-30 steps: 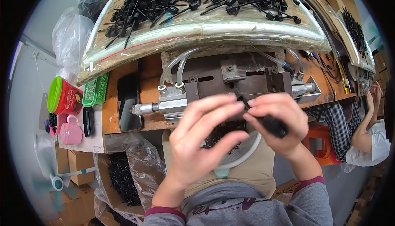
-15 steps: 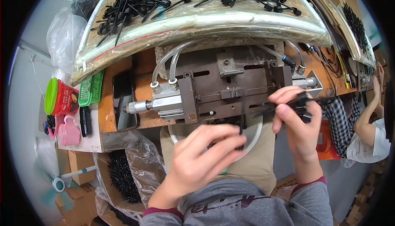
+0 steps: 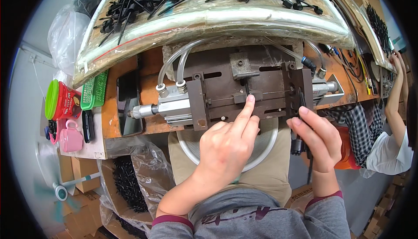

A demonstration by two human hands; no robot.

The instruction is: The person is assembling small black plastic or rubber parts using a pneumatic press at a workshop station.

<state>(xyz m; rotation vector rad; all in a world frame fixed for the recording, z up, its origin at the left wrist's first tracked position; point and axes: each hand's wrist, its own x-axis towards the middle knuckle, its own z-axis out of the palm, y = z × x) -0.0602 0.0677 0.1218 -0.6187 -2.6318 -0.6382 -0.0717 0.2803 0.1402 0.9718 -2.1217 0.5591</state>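
The left hand (image 3: pixel 228 141) extends its index finger onto a block (image 3: pixel 239 98), at the near end of a black stem (image 3: pixel 247 86), probably to seat or steady it; whether its curled fingers hold anything, I cannot tell. The right hand (image 3: pixel 320 139) closes thumb and fingers round black parts (image 3: pixel 298 146), apparently keeping spares close. The stem lies in the jig (image 3: pixel 220 92), between two cylinders. Below, a white-rimmed bowl (image 3: pixel 275 137) sits across the lap, perhaps as a catcher, its contents mostly hidden. Beyond, a tray (image 3: pixel 204 19) bears heaped black pieces (image 3: pixel 143 4); a plastic-lined box (image 3: pixel 152 173) at lower left holds more.
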